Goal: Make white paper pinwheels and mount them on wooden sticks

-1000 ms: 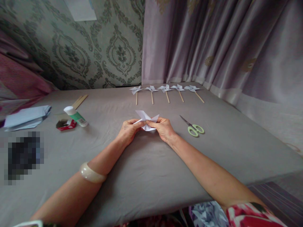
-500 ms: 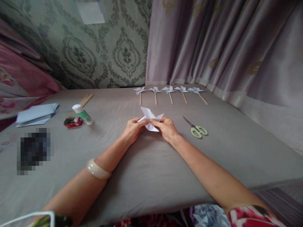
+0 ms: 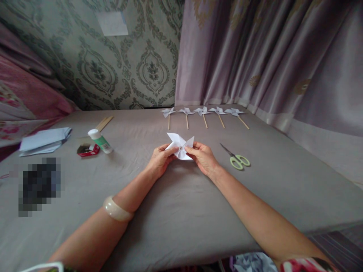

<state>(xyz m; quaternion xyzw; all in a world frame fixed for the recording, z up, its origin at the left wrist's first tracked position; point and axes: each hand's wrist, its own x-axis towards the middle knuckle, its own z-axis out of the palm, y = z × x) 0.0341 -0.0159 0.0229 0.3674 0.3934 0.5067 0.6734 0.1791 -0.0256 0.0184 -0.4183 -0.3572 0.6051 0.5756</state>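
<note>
A white paper pinwheel [image 3: 179,141] is held between my two hands over the middle of the table, with a small pin showing at its centre. My left hand [image 3: 161,158] pinches its left side, thumb on top and fingers curled beneath. On the other side my right hand [image 3: 203,156] grips the right blades, its thumb close to the pin. No stick is visible on this pinwheel. Scissors with pale green handles [image 3: 239,161] lie to the right of my right hand, blades pointing away.
Several finished pinwheels on sticks [image 3: 205,117] lie in a row at the back. To the left are a glue stick [image 3: 101,142], a small red box [image 3: 88,150], wooden sticks [image 3: 104,123] and folded paper sheets [image 3: 44,141]. A blurred dark patch [image 3: 41,185] covers something nearer me.
My thumbs have moved apart from the pinwheel's centre, so the pin now shows. The whole view has shifted slightly, with things on the table appearing a little lower.
</note>
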